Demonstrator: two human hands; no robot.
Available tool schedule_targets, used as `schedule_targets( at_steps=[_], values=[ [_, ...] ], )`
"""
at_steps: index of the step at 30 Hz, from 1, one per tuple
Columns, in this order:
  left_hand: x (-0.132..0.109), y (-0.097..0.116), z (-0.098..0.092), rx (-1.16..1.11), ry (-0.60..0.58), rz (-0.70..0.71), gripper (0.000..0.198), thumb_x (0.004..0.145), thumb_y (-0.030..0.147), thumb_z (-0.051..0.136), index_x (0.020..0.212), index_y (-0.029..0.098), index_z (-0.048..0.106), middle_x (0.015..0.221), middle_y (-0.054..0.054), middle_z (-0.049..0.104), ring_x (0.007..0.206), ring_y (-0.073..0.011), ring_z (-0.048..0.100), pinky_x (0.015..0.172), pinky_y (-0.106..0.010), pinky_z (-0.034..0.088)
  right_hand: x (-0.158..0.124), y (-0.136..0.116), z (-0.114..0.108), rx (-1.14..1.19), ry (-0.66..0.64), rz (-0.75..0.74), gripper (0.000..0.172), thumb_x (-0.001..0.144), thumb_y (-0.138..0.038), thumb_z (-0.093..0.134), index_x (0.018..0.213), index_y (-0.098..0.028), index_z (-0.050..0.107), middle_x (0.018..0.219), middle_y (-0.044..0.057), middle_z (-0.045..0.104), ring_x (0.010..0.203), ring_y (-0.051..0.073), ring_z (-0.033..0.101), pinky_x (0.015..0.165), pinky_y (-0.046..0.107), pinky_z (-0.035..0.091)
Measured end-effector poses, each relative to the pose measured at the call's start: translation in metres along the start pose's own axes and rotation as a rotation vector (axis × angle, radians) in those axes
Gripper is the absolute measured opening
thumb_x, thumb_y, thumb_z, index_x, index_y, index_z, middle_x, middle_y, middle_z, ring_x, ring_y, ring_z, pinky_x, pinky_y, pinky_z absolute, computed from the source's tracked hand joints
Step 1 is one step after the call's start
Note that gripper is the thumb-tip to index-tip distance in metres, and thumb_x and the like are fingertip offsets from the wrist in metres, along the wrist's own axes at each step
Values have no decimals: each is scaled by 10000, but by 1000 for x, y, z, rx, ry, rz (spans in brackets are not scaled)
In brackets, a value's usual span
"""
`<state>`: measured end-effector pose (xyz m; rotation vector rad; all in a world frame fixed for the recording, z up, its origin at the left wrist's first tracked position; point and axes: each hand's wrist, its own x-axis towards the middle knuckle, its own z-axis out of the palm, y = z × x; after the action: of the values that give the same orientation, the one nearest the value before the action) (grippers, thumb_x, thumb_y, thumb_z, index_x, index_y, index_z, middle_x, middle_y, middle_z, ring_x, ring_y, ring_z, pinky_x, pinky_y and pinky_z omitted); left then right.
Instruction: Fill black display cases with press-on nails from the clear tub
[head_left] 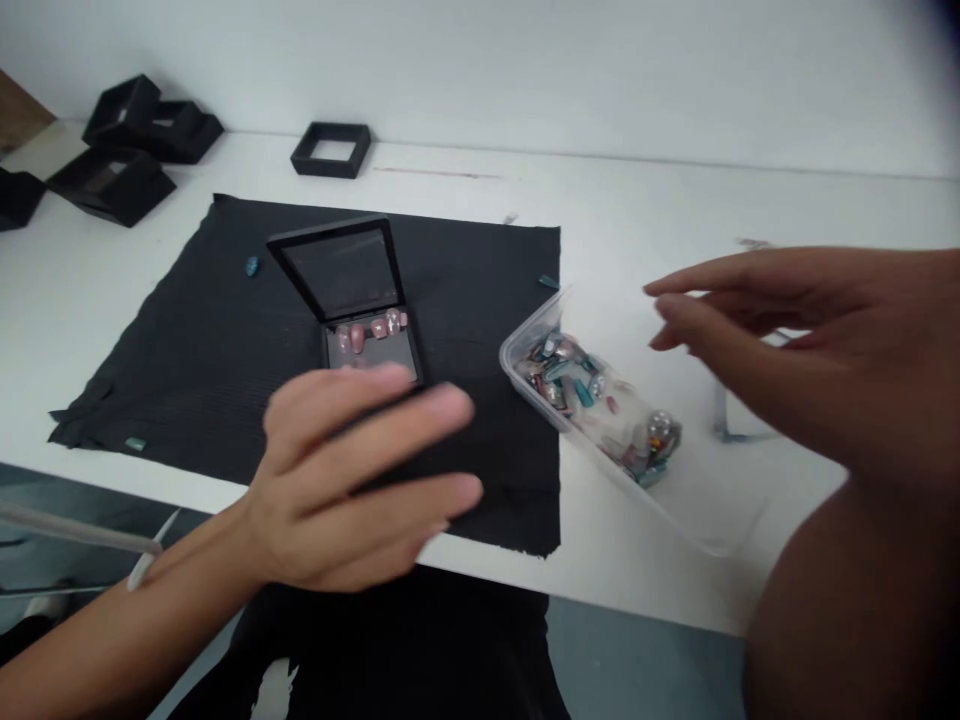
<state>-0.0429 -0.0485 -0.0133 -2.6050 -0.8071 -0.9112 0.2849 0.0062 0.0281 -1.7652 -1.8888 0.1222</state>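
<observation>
Far left, rear of white table (600, 220): a cluster of black boxes (112, 190), some stacked, well apart from the work.
Black mat (480, 260): cloth-like, spread on the table; on it, left side, one green nail tip (135, 443) near the front edge and one blue nail tip (252, 267) further back.
Black frame (326, 168): single, rectangular, lying behind the mat.
Black case (394, 350): on the mat, left of its middle, opening toward the person. Hinge line runs left to right; windowed lid (341, 265) stands raised, tilted back. Pink nail tips (358, 338) sit in a row just before the hinge, most pointing front to back. Near end hidden, so the case's long axis cannot be told.
Left hand (337, 480): blurred, fingers spread, nothing seen in them; blocks the case's near part. Contact cannot be told.
Clear tray (517, 365): across the mat's right edge, long axis from back left to front right; assorted nail tips (583, 392) in two heaps.
Right hand (787, 320): raised beyond the tray, thumb and fingertips close together; whether anything is pinched cannot be told. It partly covers a clear-edged item (721, 420).
</observation>
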Motion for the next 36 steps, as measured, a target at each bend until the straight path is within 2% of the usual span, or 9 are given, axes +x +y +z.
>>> schedule_targets(
  at_steps=[1,3,6,8,14,21,25,30,36],
  values=[
    [13,5,4,-63,-59,55,309,974,387,561,1274,382,634,1618,111,434,1453,-173,478,1151,-385,482,0,-2,1,29,-42,-37,171,876,-380,705,972,-298,821,788,27,787,600,125,657,534,317,451],
    [38,11,14,-106,-168,49,204,967,358,600,1146,372,698,1422,116,642,1400,-197,542,1103,-394,504,1,-4,3,84,-119,-106,125,837,-350,729,900,-294,820,712,7,758,567,125,633,527,308,445],
    [67,14,31,-152,-137,17,231,977,361,618,1160,259,714,1304,30,729,1329,-257,602,1021,-419,510,3,-7,3,54,-222,-125,117,811,-358,712,826,-293,809,611,-23,692,500,124,576,495,294,409],
    [75,12,42,-183,-145,-10,242,985,351,620,1166,223,717,1260,6,749,1300,-287,623,982,-437,516,3,-8,3,-23,-283,-113,122,789,-363,705,813,-306,811,599,-27,675,501,142,573,488,294,379],
    [65,9,52,-275,-130,-145,216,942,286,681,1136,204,731,1159,-14,778,1253,-259,651,1035,-417,533,-4,-9,8,-114,-438,-201,239,797,-323,650,953,-398,814,725,-39,725,507,161,559,500,313,358],
    [64,11,50,-303,-136,-161,248,923,263,695,1157,188,731,1156,-30,774,1254,-272,645,1059,-438,552,-6,-18,18,-138,-609,-154,250,852,-330,589,1003,-327,788,799,-1,741,667,212,640,564,331,398],
    [63,12,48,-312,-121,-211,221,915,246,693,1118,175,742,1128,-39,779,1248,-270,650,1070,-431,551,-1,-25,21,-115,-638,-131,228,860,-275,566,946,-289,777,804,1,738,704,203,642,607,334,427],
    [61,12,47,-342,-92,-240,213,908,238,696,1102,164,745,1108,-45,782,1239,-265,654,1064,-424,557,2,-27,25,-119,-611,-122,253,873,-222,532,911,-268,778,885,16,758,787,215,669,675,358,461],
    [61,11,47,-363,-97,-247,207,923,244,678,1101,166,749,1112,-43,783,1234,-260,655,1065,-416,554,2,-22,27,-78,-573,-117,230,853,-238,568,904,-283,788,771,0,745,632,201,645,604,354,460]
  ],
)
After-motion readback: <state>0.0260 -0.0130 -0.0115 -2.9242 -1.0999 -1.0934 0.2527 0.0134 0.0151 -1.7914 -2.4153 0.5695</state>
